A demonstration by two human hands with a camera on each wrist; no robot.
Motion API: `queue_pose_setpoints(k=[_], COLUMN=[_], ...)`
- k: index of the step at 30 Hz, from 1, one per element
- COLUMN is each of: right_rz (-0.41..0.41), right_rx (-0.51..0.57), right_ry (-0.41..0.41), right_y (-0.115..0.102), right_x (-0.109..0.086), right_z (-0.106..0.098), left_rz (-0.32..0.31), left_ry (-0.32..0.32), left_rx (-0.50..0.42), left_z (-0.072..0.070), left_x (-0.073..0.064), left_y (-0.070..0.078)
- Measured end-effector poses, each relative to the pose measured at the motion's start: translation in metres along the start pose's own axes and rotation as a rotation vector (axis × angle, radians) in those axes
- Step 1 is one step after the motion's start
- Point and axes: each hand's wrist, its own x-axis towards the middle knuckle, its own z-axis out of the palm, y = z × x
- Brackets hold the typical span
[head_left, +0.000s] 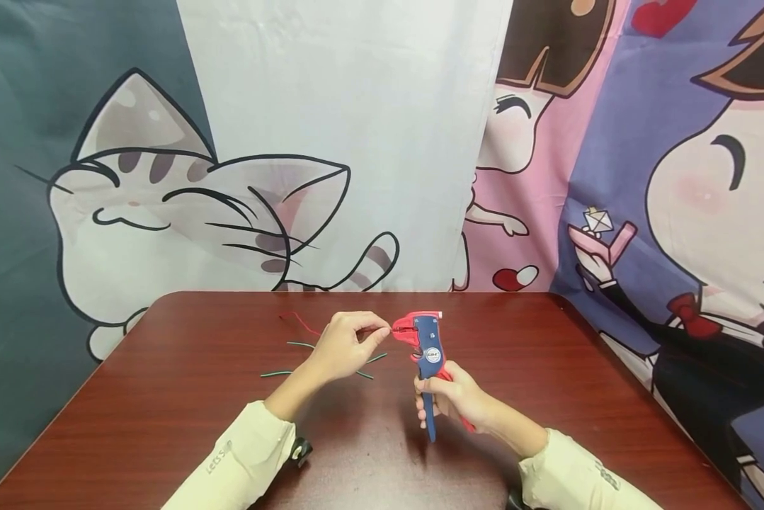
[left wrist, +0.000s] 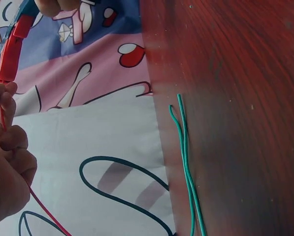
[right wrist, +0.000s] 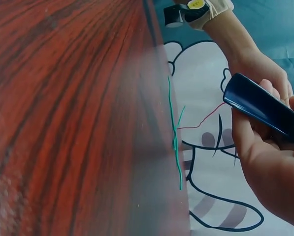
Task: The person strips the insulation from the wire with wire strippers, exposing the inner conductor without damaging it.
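Observation:
My right hand (head_left: pixel 454 397) grips the handles of a blue and red wire stripper (head_left: pixel 429 340), held upright above the table with its red jaws turned left. Between thumb and fingertips, my left hand (head_left: pixel 343 343) pinches a thin red wire (left wrist: pixel 44 209) close to the stripper's nose. In the left wrist view the wire's end meets the red jaws; how far it goes in cannot be seen. The rest of the red wire (head_left: pixel 301 321) trails out behind the left hand. In the right wrist view, the blue handle (right wrist: pixel 260 105) lies across the right hand's fingers.
Green wires (head_left: pixel 275 373) lie on the brown wooden table (head_left: pixel 229 425) beneath and around the left hand. A cartoon-printed cloth (head_left: pixel 356 106) hangs behind the table and along its right side. Dark devices (head_left: pixel 301 451) are strapped at the sleeves.

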Motion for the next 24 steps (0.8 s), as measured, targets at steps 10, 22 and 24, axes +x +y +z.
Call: queue_pose_setpoints(k=[10, 22, 24], right_rz=[-0.002, -0.03, -0.031], right_rx=[-0.064, 0.008, 0.02], right_ry=[0.148, 0.061, 0.021], right_y=[0.0, -0.001, -0.002], right_x=[0.006, 0.007, 0.007], right_z=[0.008, 0.002, 0.001], left_rz=[0.003, 0.009, 0.009], left_ry=[0.029, 0.053, 0.055], left_rx=[-0.026, -0.033, -0.026], left_z=[0.001, -0.002, -0.003], left_x=[0.001, 0.001, 0.002], left_y=[0.001, -0.003, -0.004])
